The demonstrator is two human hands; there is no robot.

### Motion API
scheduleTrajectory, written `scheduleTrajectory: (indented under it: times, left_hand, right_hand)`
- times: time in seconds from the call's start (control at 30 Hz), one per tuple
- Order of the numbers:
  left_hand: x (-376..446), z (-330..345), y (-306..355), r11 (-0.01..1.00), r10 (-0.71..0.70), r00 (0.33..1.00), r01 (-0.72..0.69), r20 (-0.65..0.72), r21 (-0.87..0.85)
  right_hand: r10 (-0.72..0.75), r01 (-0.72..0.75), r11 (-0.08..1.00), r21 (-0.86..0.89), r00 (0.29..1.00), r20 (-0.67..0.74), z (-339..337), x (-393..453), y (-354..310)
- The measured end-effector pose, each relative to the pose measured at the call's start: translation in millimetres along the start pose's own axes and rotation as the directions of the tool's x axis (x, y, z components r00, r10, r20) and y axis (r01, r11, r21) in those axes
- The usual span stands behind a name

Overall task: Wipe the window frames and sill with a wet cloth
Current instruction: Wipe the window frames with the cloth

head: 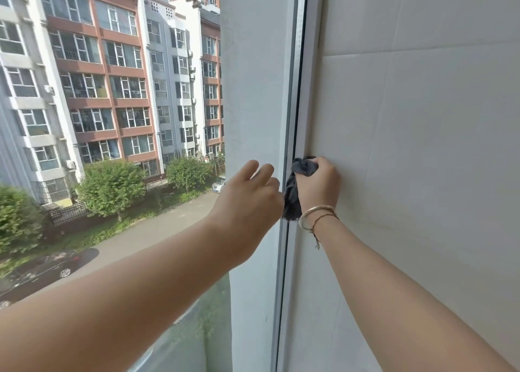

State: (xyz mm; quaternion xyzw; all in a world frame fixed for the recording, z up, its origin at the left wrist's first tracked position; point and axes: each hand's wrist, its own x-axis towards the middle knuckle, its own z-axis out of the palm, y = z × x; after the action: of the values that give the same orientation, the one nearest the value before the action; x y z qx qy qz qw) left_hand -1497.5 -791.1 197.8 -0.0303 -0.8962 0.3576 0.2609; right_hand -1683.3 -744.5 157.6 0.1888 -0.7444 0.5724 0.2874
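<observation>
Grey cloth (298, 186), half hidden, clenched in right hand (319, 184); left hand (247, 197) released.

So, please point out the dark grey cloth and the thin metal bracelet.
dark grey cloth (303, 166), head view, bunched part above the fingers.
thin metal bracelet (318, 210), head view, band across the wrist.
</observation>
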Motion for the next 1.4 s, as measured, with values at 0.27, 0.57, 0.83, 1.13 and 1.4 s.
scheduleTrajectory:
  times: [0.27, 0.57, 0.83, 1.13, 1.4]
  left_hand:
    - [2.0, -2.6, 7.2, 1.000, -0.026, 0.999, 0.026, 0.022, -0.001]
    - [29.0, -54.1, -7.8, 0.978, -0.202, 0.979, 0.202, -0.011, -0.052]
    - [43.1, -67.5, -26.4, 0.979, -0.181, 0.982, 0.185, -0.062, 0.083]
    - [83.6, -90.9, -76.9, 0.959, 0.002, 0.987, 0.044, -0.161, 0.279]
    - [80.6, -97.1, -88.8, 0.973, -0.083, 0.970, 0.127, -0.227, 0.191]
  right_hand:
    - [0.050, -0.044, 0.997, -0.069, 0.996, 0.078, 3.7, -24.3, 37.9]
    - [-0.083, 0.080, 0.994, -0.078, 0.996, -0.037, -30.9, 67.3, -64.1]
    - [-0.101, 0.103, 0.994, 0.030, 0.993, -0.052, -21.6, 40.3, -18.8]
    - [-0.151, 0.154, 0.988, 0.012, 0.978, -0.143, -46.0, 130.9, -118.0]
    - [-0.216, 0.230, 0.971, 0.067, 0.961, -0.174, -22.6, 96.1, -80.5]
